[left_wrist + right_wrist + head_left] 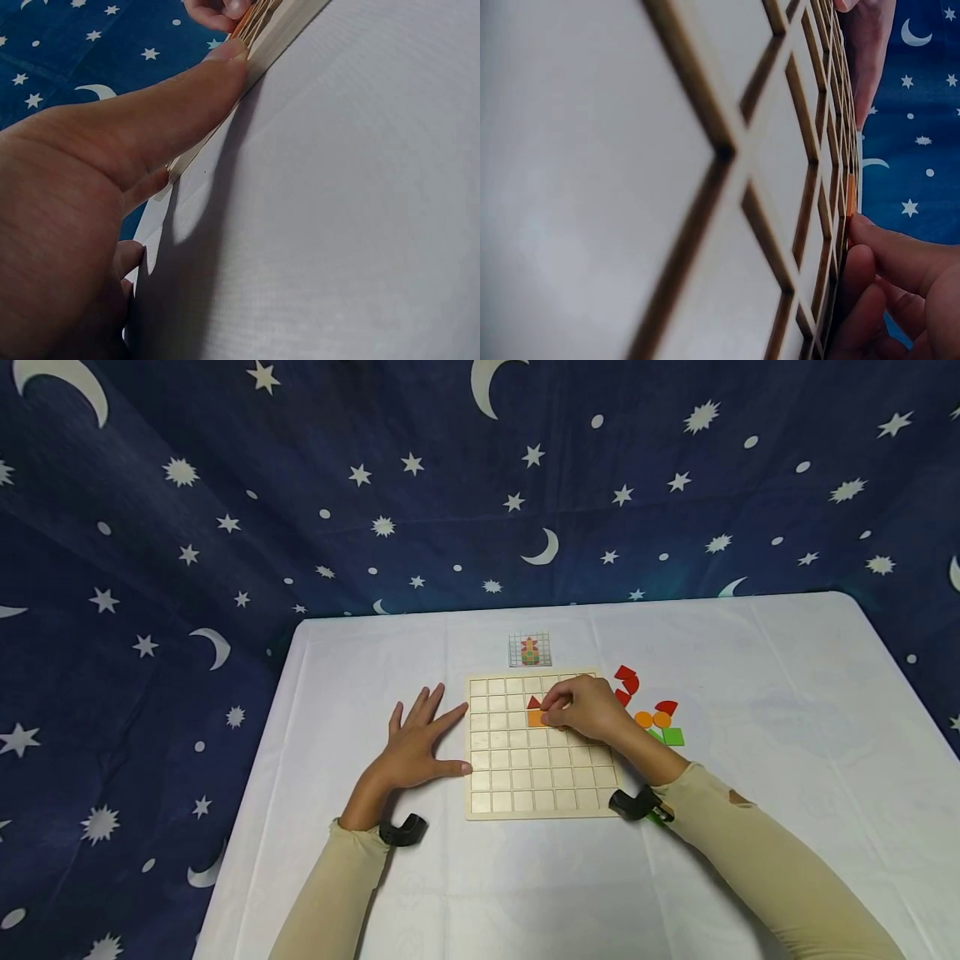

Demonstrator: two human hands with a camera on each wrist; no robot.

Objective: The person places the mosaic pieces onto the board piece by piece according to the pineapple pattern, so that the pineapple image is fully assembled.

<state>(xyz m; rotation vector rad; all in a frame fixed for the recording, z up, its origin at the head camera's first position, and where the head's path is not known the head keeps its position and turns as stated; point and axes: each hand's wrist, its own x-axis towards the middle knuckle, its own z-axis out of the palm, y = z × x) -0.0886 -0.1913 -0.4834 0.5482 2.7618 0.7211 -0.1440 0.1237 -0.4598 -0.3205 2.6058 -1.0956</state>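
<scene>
1. The gridded board (pixel 510 777) lies flat on the table (pixel 360 677), its near edge running left to right before the person.
2. On it, the red triangle (pixel 533 702) points toward the table's far edge; the orange piece (pixel 535 718) sits in the cell directly below, flat and square to the grid lines.
3. The right hand (pixel 588 706) has its fingers curled, thumb and fingertips at that orange piece; they cover its right side, and whether they pinch anything I cannot tell.
4. The left hand (pixel 416 752) is spread, thumb and index fingertip at the board's left edge.
5. Right of the board lie red pieces (pixel 626 673), orange discs (pixel 643 719) and a green square (pixel 673 737), some partly covered by the right arm.
6. Beyond the board, the card (pixel 530 650) bears a coloured figure, red tip pointing away; its print is too small to read.
</scene>
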